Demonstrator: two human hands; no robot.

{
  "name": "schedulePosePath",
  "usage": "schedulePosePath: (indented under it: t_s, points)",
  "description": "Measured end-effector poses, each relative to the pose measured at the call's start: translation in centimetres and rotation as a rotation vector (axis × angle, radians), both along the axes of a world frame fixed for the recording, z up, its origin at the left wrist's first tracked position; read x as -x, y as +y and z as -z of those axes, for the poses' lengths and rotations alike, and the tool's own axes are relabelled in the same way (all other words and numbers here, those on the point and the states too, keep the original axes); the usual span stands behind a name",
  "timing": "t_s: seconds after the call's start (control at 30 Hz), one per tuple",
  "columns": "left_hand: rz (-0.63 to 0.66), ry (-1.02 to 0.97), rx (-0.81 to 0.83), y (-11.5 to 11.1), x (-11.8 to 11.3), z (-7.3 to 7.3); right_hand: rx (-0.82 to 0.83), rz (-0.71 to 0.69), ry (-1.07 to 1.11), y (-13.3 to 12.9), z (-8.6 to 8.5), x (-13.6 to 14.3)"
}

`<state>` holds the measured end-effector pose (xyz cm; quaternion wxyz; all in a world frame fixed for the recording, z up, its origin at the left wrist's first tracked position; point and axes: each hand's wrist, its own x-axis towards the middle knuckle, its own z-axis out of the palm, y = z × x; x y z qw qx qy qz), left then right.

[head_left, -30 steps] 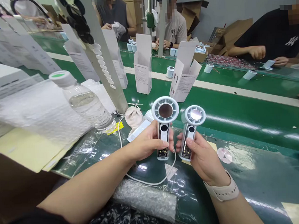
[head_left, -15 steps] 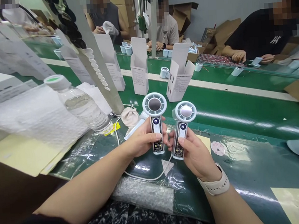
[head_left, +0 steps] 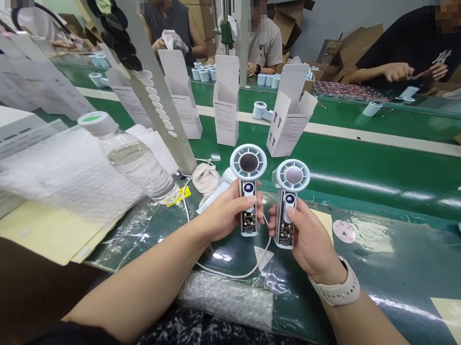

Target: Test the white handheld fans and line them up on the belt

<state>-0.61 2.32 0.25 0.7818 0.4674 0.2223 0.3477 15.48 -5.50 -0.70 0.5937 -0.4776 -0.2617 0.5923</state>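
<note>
My left hand [head_left: 230,211] is closed around the handle of a light-blue handheld fan [head_left: 248,184], its thumb on the front button. A second handheld fan [head_left: 292,177] is in my right hand [head_left: 313,230], whose thumb also rests on the front. Both fans are upright side by side, a small gap apart, and each lit display reads 20. Circuit boards show through their clear lower handles. Behind my left hand lie a crumpled cloth [head_left: 206,179] and another pale-blue part [head_left: 218,193], partly covered. A white cable [head_left: 236,276] loops over the table below the fans.
A water bottle [head_left: 137,162] leans at the left by a metal post [head_left: 165,109]. Several open white boxes [head_left: 226,111] stand on the green conveyor [head_left: 369,160]. Bubble wrap [head_left: 229,296] lies at the front edge. Co-workers sit across the belt.
The two fans have moved slightly apart, both still held. The whole view has shifted a little, so things appear further right. Across the belt, a co-worker's hands have lifted.
</note>
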Motion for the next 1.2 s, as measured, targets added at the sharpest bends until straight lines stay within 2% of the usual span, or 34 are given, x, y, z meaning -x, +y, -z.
schedulePosePath:
  t_s: [0.07, 0.23, 0.37, 0.5, 0.73, 0.9, 1.03, 1.2]
  points:
    - [0.067, -0.028, -0.029, -0.1, 0.0, -0.1, -0.014, -0.006, 0.001, -0.1, -0.1, 0.1]
    - [0.002, 0.052, -0.161, 0.2, -0.1, 0.4, -0.033, 0.006, 0.004, -0.2, -0.2, 0.1]
    - [-0.027, 0.114, -0.138, 0.3, -0.3, 0.9, 0.009, 0.022, 0.007, 0.1, -0.2, 0.0]
    - [-0.060, 0.168, -0.098, 0.3, -0.3, 0.8, 0.021, 0.060, -0.002, 0.3, -0.3, 0.0]
    - [-0.069, 0.119, -0.117, 0.4, -0.2, 0.7, -0.007, 0.096, 0.001, 0.2, -0.6, 0.0]
    - [-0.086, 0.262, -0.117, 0.3, -0.2, 0.9, 0.016, 0.129, -0.005, 0.3, -0.7, -0.2]
    - [-0.179, 0.313, -0.098, 0.1, -0.3, 0.4, 0.020, 0.123, 0.066, 0.4, -0.6, -0.5]
    - [-0.141, 0.233, 0.002, -0.3, -0.2, 0.0, -0.003, 0.055, 0.210, 0.6, -0.5, -0.7]
